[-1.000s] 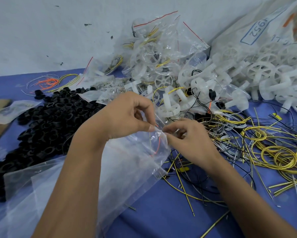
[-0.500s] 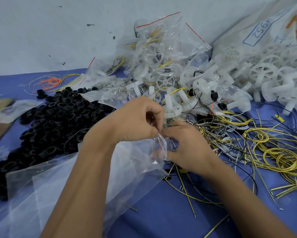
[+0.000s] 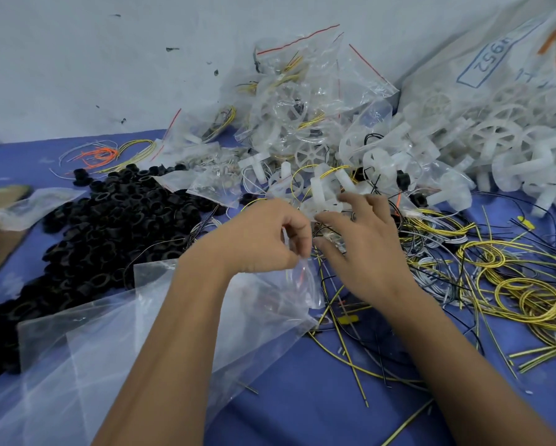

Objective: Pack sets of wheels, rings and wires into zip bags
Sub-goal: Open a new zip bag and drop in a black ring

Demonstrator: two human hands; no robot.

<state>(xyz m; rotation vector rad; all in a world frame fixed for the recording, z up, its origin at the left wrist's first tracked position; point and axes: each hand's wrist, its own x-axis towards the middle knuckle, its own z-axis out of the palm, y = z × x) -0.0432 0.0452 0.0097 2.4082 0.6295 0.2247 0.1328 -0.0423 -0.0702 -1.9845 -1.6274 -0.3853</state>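
Rings [image 3: 109, 226] heaped left, wheels [image 3: 495, 146] right, wires [image 3: 511, 284] tangled near hands.

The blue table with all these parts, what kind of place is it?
Probably a small assembly or packing workbench: a heap of black rings, a sack of white plastic wheels, and filled zip bags piled against the wall.

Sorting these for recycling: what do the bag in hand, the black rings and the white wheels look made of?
Zip bag: thin clear plastic film, glossy and creased. Black rings: matte black, likely rubber or plastic. White wheels: translucent milky white, spoked, probably moulded plastic.
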